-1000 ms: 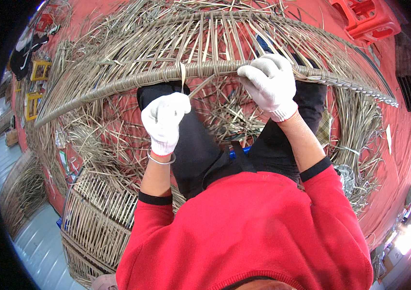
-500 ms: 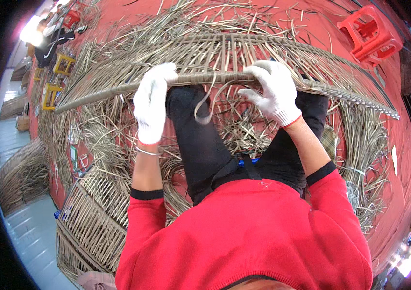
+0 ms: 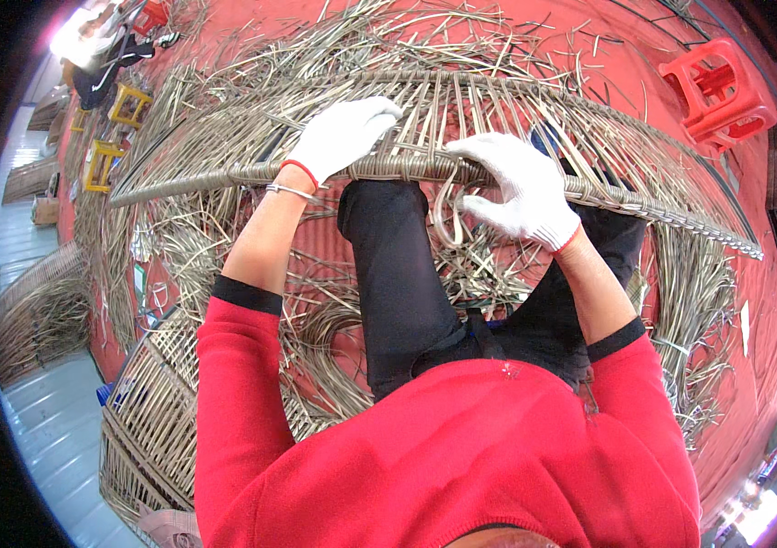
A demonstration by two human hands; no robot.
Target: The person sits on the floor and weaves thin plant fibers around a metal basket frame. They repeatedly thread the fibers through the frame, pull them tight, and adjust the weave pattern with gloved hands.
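Observation:
A large woven rattan frame lies across my lap, its wrapped rim [image 3: 644, 205] running left to right. My left hand [image 3: 341, 135], in a white glove, is closed over the rim left of centre. In a matching white glove, my right hand [image 3: 518, 187] grips the rim right of centre and pinches a loose rattan strip [image 3: 448, 212] that loops down below it. Upright ribs [image 3: 462, 110] rise from the rim beyond both hands.
Loose rattan strands [image 3: 224, 265] cover the red floor all around. A finished woven panel [image 3: 156, 411] leans at the lower left. A red plastic stool [image 3: 717, 91] stands at the upper right, yellow stools [image 3: 101, 164] at the upper left, and another person [image 3: 105, 64] sits far off.
My left hand rose from below the rim and moved right along it to a spot near centre. The loose strip now hangs as a loop under my right hand.

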